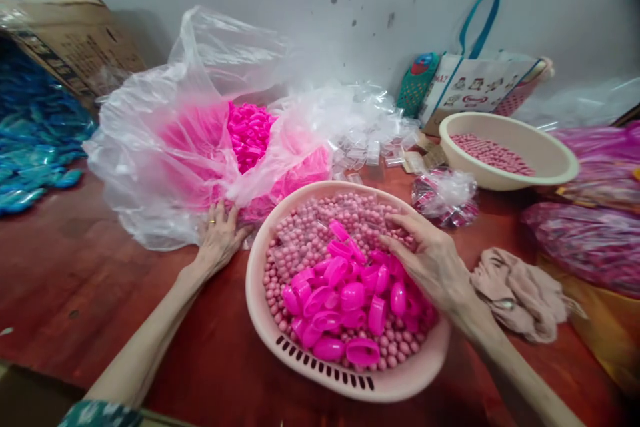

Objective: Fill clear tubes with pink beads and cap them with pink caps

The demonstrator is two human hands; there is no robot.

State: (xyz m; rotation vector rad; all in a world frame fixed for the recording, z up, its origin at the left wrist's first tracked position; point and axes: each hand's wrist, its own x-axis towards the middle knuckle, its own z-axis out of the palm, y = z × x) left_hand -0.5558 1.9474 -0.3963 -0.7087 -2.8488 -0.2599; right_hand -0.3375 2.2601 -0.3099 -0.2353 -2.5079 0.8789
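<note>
My left hand (220,235) lies with its fingers spread at the near edge of a clear plastic bag (145,147), which stands open around many bright pink plastic pieces (250,133). Over the right side of a pale pink basket (257,310) is my right hand (433,257), its thumb and fingers apart, touching the contents. Dusty-pink round beads (395,347) fill the basket, some seemingly under clear plastic film (310,233). Hollow, oval bright pink pieces (353,297) are heaped on the beads. My right fingertips partly hide what lies beneath them; no held item shows.
Behind the basket are small clear plastic pieces (373,150) and a knotted bag (445,197). A cream bowl (550,170) holds pink beads. Right of the basket lies a crumpled cloth (520,293), near filled plastic bags (585,240). Blue packets (40,140) and a carton (80,33) stand left.
</note>
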